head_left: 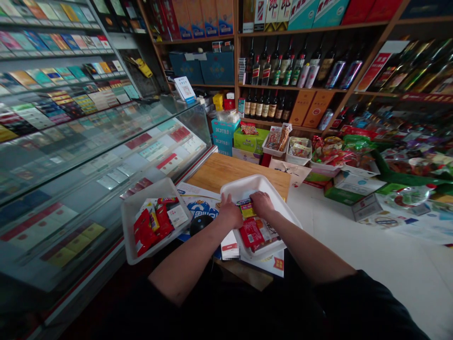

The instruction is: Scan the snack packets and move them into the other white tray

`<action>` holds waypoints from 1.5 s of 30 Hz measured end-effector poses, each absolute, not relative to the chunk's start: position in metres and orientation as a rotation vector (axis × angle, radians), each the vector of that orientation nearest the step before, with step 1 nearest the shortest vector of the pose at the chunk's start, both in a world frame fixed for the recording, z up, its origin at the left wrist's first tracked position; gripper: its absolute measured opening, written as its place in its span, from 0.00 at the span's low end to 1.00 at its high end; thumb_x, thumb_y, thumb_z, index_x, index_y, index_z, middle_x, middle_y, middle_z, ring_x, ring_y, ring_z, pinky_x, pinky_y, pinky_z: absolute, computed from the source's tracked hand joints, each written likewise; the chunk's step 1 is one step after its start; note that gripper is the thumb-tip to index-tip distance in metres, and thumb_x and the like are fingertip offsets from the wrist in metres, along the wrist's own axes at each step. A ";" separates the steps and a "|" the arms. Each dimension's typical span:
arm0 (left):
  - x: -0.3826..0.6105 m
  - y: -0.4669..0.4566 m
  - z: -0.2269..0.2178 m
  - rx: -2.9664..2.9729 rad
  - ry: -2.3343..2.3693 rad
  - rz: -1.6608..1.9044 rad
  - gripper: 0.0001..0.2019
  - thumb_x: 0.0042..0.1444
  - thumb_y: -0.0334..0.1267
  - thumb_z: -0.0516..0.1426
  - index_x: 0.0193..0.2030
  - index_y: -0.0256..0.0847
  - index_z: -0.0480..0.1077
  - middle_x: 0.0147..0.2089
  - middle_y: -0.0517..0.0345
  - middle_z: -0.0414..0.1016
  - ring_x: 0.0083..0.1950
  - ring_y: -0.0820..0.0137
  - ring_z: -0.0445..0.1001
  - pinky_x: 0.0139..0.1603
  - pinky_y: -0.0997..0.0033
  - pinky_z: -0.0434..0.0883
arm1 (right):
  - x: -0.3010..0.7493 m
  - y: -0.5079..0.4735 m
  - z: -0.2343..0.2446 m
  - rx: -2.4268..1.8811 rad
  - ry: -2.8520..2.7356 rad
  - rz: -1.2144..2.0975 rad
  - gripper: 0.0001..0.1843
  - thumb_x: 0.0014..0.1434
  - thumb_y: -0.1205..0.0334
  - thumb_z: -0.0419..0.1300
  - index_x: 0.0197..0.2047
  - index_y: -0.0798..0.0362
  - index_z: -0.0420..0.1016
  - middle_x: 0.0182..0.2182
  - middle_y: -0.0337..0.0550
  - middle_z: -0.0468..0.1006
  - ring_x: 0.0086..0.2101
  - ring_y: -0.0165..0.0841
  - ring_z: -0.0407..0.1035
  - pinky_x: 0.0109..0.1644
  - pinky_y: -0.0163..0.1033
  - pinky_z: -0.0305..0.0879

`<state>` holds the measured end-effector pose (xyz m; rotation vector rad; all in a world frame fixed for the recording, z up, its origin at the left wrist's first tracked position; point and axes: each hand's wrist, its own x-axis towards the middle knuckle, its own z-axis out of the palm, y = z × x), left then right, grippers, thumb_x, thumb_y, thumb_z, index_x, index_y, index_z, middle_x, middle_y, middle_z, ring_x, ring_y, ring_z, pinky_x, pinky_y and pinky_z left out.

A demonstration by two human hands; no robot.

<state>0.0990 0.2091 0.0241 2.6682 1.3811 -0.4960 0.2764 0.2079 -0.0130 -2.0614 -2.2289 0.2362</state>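
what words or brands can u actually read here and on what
"郎" on a white liquor box, top shelf
Blue-and-white carton: large print, too blurred to read
Printed sheet: blue logo, too blurred to read
Red packets in the white tray: too small to read
Cigarette packs in the glass counter: too small to read
Wine bottles: labels too small to read

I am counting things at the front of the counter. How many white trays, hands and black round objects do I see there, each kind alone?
White plastic trays: 2
Hands: 2
Black round objects: 1
Total: 5
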 end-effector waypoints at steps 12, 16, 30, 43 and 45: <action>0.079 0.230 0.038 2.692 1.319 -0.172 0.16 0.55 0.37 0.58 0.49 0.45 0.79 0.54 0.41 0.79 0.70 0.45 0.62 0.73 0.33 0.45 | 0.283 0.212 -0.006 -2.104 -2.056 0.259 0.17 0.67 0.65 0.55 0.54 0.53 0.81 0.48 0.52 0.82 0.50 0.40 0.73 0.56 0.38 0.62; 0.072 0.238 0.045 2.594 1.413 0.011 0.12 0.58 0.29 0.54 0.44 0.43 0.77 0.47 0.45 0.80 0.57 0.53 0.74 0.70 0.39 0.53 | 0.285 0.209 0.004 -2.037 -1.903 0.319 0.17 0.67 0.64 0.55 0.53 0.54 0.81 0.48 0.50 0.83 0.49 0.39 0.74 0.55 0.38 0.64; 0.022 0.253 0.075 2.479 1.349 0.273 0.09 0.55 0.31 0.63 0.43 0.44 0.72 0.42 0.57 0.84 0.47 0.64 0.80 0.57 0.64 0.68 | 0.281 0.199 0.046 -1.803 -1.691 0.586 0.16 0.58 0.68 0.65 0.51 0.53 0.80 0.42 0.43 0.85 0.43 0.34 0.79 0.51 0.36 0.70; -0.043 0.249 0.070 2.533 1.369 0.252 0.20 0.60 0.30 0.56 0.59 0.43 0.71 0.47 0.53 0.85 0.57 0.60 0.78 0.74 0.50 0.54 | 0.231 0.208 0.046 -1.751 -1.792 0.608 0.23 0.61 0.69 0.60 0.59 0.53 0.78 0.45 0.45 0.85 0.46 0.37 0.79 0.56 0.38 0.70; -0.051 0.246 0.068 2.593 1.378 0.250 0.21 0.61 0.29 0.54 0.61 0.41 0.70 0.52 0.50 0.83 0.60 0.60 0.76 0.76 0.47 0.50 | 0.224 0.209 0.046 -1.750 -1.833 0.603 0.24 0.62 0.69 0.59 0.61 0.54 0.77 0.44 0.45 0.86 0.46 0.37 0.79 0.56 0.38 0.70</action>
